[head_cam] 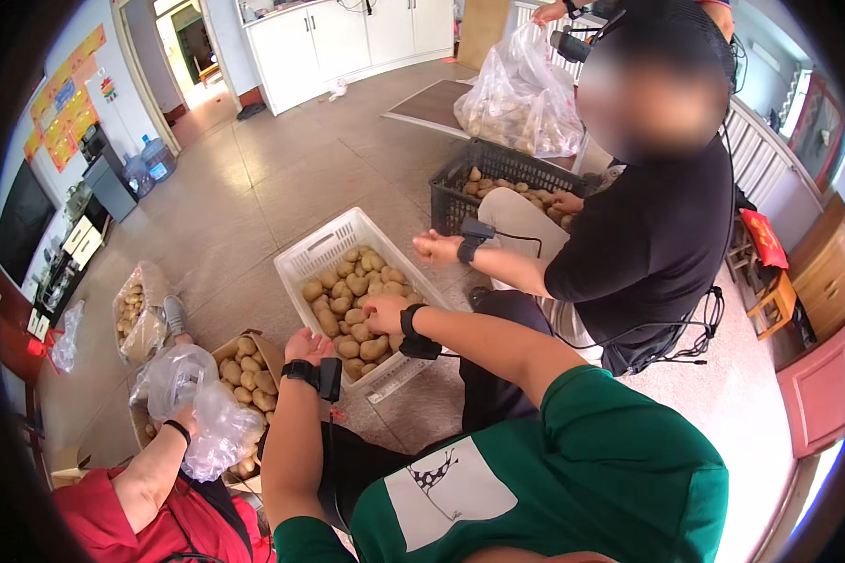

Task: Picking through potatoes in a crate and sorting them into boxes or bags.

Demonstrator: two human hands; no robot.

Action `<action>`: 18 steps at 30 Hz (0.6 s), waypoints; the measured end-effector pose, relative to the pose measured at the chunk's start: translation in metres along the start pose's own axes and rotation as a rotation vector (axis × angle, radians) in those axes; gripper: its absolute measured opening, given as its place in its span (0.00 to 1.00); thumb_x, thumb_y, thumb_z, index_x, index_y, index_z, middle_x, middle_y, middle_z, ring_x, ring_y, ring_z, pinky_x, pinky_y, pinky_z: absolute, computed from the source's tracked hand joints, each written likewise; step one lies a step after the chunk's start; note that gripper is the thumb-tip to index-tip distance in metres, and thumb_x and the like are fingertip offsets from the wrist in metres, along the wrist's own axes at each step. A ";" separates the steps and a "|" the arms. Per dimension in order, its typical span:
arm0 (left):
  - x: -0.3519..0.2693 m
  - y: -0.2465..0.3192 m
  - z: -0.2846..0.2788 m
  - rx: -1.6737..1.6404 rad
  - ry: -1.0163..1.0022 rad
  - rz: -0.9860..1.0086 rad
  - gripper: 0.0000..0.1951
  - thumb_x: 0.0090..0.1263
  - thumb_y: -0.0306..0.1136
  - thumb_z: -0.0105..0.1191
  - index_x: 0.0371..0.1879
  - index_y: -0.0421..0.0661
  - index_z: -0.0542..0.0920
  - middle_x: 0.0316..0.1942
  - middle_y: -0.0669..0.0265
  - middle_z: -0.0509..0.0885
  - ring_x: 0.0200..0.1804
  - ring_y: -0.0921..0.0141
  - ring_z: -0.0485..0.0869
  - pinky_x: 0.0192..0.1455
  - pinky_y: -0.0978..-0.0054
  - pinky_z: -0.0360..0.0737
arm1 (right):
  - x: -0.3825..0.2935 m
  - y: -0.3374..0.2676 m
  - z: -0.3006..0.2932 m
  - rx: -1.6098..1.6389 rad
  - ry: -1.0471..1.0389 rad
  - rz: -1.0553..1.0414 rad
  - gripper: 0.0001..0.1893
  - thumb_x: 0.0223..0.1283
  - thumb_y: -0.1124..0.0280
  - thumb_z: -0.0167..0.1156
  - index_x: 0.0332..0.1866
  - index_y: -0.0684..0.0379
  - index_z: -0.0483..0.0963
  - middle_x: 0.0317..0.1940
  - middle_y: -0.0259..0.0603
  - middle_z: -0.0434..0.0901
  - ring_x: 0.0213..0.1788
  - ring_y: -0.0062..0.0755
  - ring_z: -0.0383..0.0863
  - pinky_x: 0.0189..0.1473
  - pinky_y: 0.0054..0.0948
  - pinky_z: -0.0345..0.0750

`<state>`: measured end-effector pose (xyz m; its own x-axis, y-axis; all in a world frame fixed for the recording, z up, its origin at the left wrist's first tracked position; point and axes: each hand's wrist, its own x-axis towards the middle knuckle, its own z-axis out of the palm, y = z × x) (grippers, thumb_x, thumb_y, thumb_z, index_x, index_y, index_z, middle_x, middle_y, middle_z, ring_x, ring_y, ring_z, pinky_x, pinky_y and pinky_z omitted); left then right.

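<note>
A white plastic crate (297, 248) stands on the floor before me, filled with potatoes (340, 305). My right hand (386, 314) is over the crate with its fingers down among the potatoes; whether it grips one is hidden. At the crate's near left rim, my left hand (310, 347) is palm up with its fingers apart, holding nothing. Both my wrists carry black straps with small devices. Left of my left arm stands a cardboard box (273, 352) of potatoes.
A person in red at lower left holds a clear plastic bag (215, 415). At right, a person in black reaches into a black plastic crate (453, 204) of potatoes. Behind it hangs a filled plastic bag (517, 105), held by another hand. Another potato bag (156, 310) stands far left.
</note>
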<state>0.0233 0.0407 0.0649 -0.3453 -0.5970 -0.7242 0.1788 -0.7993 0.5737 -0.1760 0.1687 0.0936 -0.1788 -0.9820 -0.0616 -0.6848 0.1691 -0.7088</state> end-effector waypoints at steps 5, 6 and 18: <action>-0.008 0.003 0.013 -0.006 -0.021 0.062 0.24 0.68 0.35 0.37 0.62 0.47 0.53 0.59 0.61 0.60 0.51 0.59 0.66 0.47 0.64 0.72 | 0.004 -0.002 -0.011 0.042 0.078 -0.026 0.15 0.44 0.63 0.58 0.37 0.60 0.74 0.32 0.47 0.77 0.37 0.43 0.76 0.39 0.33 0.72; -0.010 0.003 0.017 0.014 -0.001 0.066 0.24 0.68 0.35 0.37 0.63 0.48 0.52 0.59 0.62 0.59 0.51 0.60 0.66 0.48 0.65 0.71 | 0.006 -0.001 -0.013 0.033 0.100 -0.059 0.15 0.44 0.63 0.58 0.37 0.60 0.74 0.32 0.47 0.77 0.37 0.43 0.76 0.39 0.33 0.72; 0.001 0.000 0.042 0.004 -0.053 -0.040 0.26 0.67 0.36 0.40 0.64 0.49 0.50 0.61 0.62 0.57 0.58 0.59 0.62 0.55 0.66 0.66 | 0.008 0.000 -0.038 -0.137 -0.166 -0.019 0.20 0.46 0.57 0.57 0.46 0.55 0.71 0.41 0.49 0.73 0.46 0.45 0.72 0.46 0.39 0.70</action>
<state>-0.0160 0.0435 0.0803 -0.4000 -0.5598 -0.7257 0.1600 -0.8223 0.5461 -0.2040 0.1644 0.1193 -0.0541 -0.9835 -0.1724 -0.7787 0.1496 -0.6092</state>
